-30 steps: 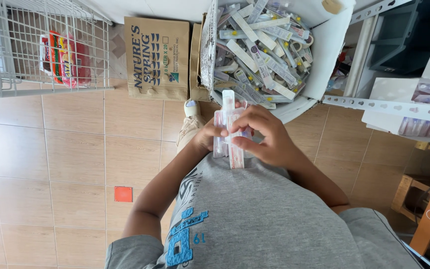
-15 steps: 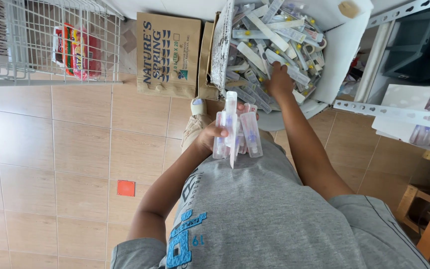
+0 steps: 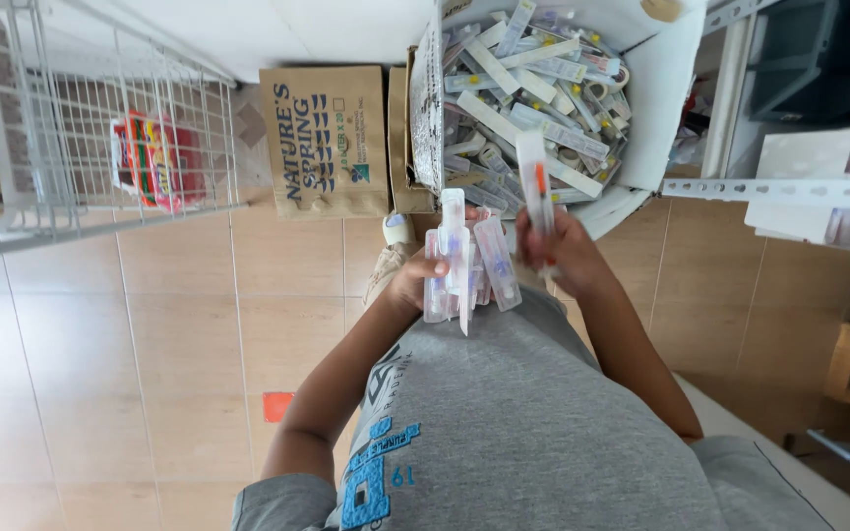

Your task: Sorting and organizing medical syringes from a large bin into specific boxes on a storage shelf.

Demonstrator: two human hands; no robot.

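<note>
Left hand: the left hand [image 3: 415, 280] is closed around a fanned bundle of clear plastic blister packets with pale purple contents [image 3: 464, 265], thumb across the front so the stack stays together against the grey shirt [image 3: 533, 433].
Right hand: the right hand [image 3: 563, 251] pinches one long white-backed packet with an orange-tipped item inside [image 3: 535, 192], fingers curled on its lower end so the packet stands upright, just beside the bundle.
Held packets: both sit in front of the person's chest, between the body and the box (close enough that one packet can join the others).
Supply box: a white open-topped cardboard box heaped with the same sort of loose sealed packets [image 3: 656, 88] stands right above the hands, within arm's reach, tilted toward the person.
Floor: beige tiles [image 3: 150, 344], with a small red square [image 3: 277, 405] near the left elbow.
Surroundings: a brown cardboard carton with printed lettering [image 3: 322, 143] leans just left of the box; a white wire basket [image 3: 100, 128] holding a red package stands well apart at far left.
</note>
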